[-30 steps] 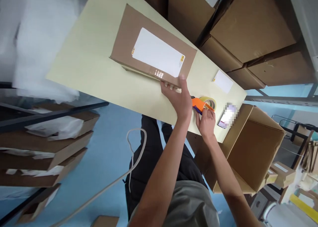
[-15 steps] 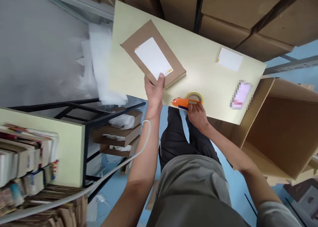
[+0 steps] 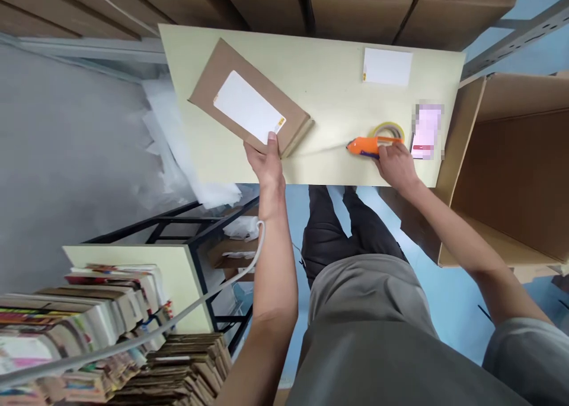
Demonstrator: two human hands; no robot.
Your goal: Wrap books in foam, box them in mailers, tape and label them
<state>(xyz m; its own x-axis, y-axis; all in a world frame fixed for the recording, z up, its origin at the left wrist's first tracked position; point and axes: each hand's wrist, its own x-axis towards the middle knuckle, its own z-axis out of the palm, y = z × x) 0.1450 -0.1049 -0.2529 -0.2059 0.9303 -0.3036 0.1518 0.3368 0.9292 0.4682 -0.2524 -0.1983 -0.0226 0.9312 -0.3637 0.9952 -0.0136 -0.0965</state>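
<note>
Orange plastic shows in the right hand (image 3: 397,166), whose fingers are closed firmly round the handle of a tape dispenser (image 3: 364,146) with a yellow-edged roll (image 3: 391,127) on its far side. From its tip a faint line runs across toward the box. The left hand (image 3: 267,160) has that cardboard box (image 3: 267,90) pinched at its near edge, thumb on top by the corner of a white label (image 3: 249,102), fingers tucked below. The box sits askew over the left part of the pale table (image 3: 329,86); I can't tell whether its underside is fully down. Farther right lie a white card (image 3: 386,66) and a blurred-out phone (image 3: 427,130). Beside the table's right end gapes a big carton (image 3: 520,175); brown boxes (image 3: 360,12) line the far edge, and books (image 3: 106,299) stand low on the left.
</note>
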